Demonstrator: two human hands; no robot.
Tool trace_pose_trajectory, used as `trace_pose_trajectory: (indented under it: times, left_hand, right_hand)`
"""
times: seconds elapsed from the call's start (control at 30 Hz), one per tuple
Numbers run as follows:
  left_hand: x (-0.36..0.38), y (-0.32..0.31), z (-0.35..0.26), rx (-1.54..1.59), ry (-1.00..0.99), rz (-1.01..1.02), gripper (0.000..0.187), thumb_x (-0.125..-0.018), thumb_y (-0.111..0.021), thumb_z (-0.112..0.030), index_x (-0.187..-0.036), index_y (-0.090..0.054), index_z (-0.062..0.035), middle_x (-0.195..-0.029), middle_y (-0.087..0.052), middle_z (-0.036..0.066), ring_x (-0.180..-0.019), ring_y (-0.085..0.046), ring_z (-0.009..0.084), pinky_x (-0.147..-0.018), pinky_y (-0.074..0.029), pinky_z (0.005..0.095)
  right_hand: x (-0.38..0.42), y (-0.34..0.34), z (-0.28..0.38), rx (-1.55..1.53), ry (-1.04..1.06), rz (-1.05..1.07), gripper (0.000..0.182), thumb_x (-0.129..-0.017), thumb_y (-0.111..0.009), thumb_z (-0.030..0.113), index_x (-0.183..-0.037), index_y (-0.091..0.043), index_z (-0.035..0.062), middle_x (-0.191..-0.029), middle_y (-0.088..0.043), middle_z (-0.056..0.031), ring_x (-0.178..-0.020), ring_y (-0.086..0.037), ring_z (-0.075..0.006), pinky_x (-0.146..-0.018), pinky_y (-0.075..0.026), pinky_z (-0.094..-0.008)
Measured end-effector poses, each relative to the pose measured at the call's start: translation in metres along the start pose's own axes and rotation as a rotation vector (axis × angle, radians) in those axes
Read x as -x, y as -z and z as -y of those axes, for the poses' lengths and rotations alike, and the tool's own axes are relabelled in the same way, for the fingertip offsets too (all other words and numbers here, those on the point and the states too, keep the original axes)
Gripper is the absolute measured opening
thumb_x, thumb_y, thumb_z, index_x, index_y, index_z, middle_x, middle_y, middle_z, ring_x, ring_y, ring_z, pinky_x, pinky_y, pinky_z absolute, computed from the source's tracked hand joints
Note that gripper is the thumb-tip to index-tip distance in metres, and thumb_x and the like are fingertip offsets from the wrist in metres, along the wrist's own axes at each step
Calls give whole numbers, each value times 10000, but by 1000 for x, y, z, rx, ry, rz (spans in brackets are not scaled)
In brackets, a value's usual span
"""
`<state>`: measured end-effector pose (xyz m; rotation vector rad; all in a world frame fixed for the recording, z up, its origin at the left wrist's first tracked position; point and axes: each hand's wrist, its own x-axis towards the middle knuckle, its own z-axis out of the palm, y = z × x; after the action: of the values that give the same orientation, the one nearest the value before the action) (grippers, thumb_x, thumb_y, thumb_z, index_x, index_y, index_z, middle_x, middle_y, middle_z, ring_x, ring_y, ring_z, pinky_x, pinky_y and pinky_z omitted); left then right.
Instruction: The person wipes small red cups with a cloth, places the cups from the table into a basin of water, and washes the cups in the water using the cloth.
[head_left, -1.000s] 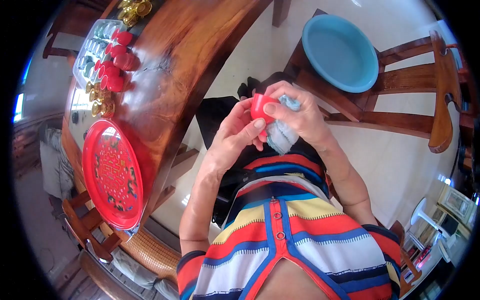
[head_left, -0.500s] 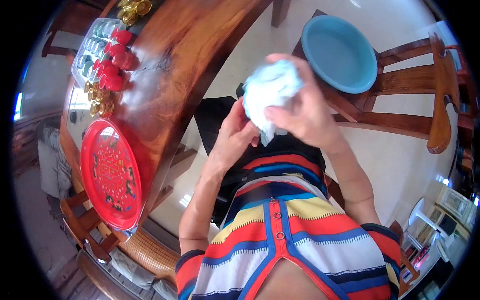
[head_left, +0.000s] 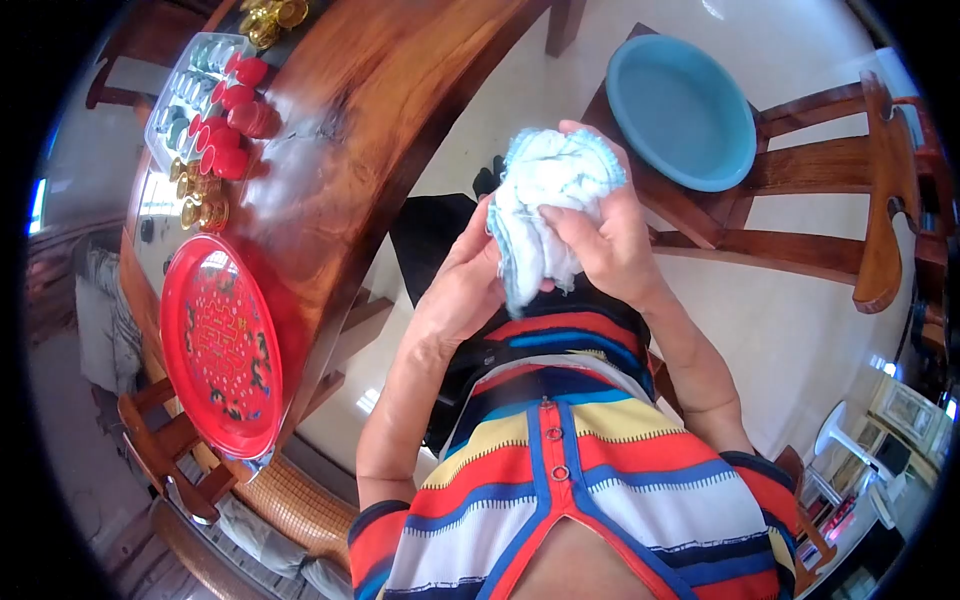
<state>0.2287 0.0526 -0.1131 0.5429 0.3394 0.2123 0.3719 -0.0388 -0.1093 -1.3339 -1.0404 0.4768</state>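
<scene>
A crumpled white cloth with light blue edges (head_left: pixel 553 190) is held up in front of my striped shirt, between both hands. My left hand (head_left: pixel 465 285) grips its lower left side, with some fingers hidden behind the folds. On the cloth's right side, my right hand (head_left: pixel 607 245) is wrapped round it, the thumb lying across the front. To the upper right of the hands, a round light blue basin (head_left: pixel 682 112) rests on a wooden chair (head_left: pixel 815 165).
Along the left runs a wooden table (head_left: pixel 350 130). On it are a round red tray (head_left: pixel 222 345), several red cups (head_left: pixel 228 162), gold cups (head_left: pixel 205 212) and a clear plastic box of small cups (head_left: pixel 160 135). Another wooden chair (head_left: pixel 170 440) stands at the lower left.
The cloth has spread out a little and shows more folds. My right hand has moved slightly down, and my left hand has shifted a little toward the cloth.
</scene>
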Motion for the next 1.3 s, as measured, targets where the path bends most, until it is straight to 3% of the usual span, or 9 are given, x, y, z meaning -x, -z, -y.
trace_pose_trajectory:
  times: [0.2,0.47,0.67,0.73,0.8,1.0,1.07,1.2,1.3]
  left_hand:
    - [-7,8,7,-569,-214,-119,481,-882,-532,-80,-1309,-336,21,-1132,-521,82,-1013,-519,130,-859,-435,264]
    - [-9,-2,-5,-968,-332,-398,530,-777,-636,-65,-1241,-416,65,-1002,-586,143,-827,-592,159,-729,-491,270]
    - [-17,-13,5,-1325,-443,-318,521,-669,-573,52,-1176,-451,42,-991,-551,199,-891,-576,304,-755,-468,336]
    - [-16,-13,3,-1298,-424,-337,496,-665,-567,62,-1148,-456,37,-976,-528,214,-897,-554,358,-751,-460,364]
    - [-11,-15,1,-1301,-376,-272,513,-667,-561,65,-1165,-443,37,-988,-528,210,-897,-556,356,-745,-463,357]
    - [-12,-28,8,-1274,-429,-289,500,-679,-527,77,-1167,-437,10,-810,-576,245,-751,-587,397,-765,-472,364]
    - [-13,-27,10,-1280,-450,-241,470,-688,-530,68,-1148,-442,18,-770,-571,217,-716,-602,362,-742,-480,362]
    - [-11,-21,-16,-796,58,-227,338,-691,-531,46,-1025,-486,71,-722,-566,156,-549,-591,169,-508,-482,289]
    - [-9,-22,-15,-947,-33,-247,298,-694,-522,32,-985,-490,87,-691,-583,138,-492,-571,149,-446,-462,260]
  right_hand:
    - [4,8,-5,-140,-73,78,639,-781,-532,-22,-1351,-247,24,-1239,-403,-93,-1122,-433,-165,-966,-337,-274]
    - [6,20,-3,-528,-239,-255,769,-749,-566,10,-1391,-147,62,-1225,-414,-104,-1111,-449,-183,-973,-364,-320]
    - [9,-6,-4,120,-27,80,606,-761,-619,54,-1298,-337,52,-1210,-455,-162,-1101,-478,-267,-940,-375,-337]
    - [6,-9,-4,114,18,49,550,-763,-610,56,-1256,-368,44,-1162,-493,-187,-1044,-521,-301,-899,-408,-338]
    - [8,-10,3,72,-70,72,462,-800,-581,41,-1223,-401,8,-1107,-530,-141,-1000,-533,-191,-874,-423,-307]
    - [7,-13,-5,37,-72,-142,371,-837,-538,42,-1184,-422,-17,-1016,-569,-113,-906,-561,-145,-809,-450,-264]
    - [4,-9,-6,2,-96,-172,372,-840,-531,25,-1192,-420,-15,-1019,-566,-98,-912,-551,-128,-810,-445,-251]
    - [4,-4,-5,-337,-264,-80,451,-788,-644,104,-1179,-434,27,-986,-563,-80,-882,-553,-148,-789,-455,-265]
    - [3,-3,-2,-131,-182,83,531,-751,-653,76,-1220,-411,18,-1073,-544,-98,-993,-527,-160,-875,-417,-278]
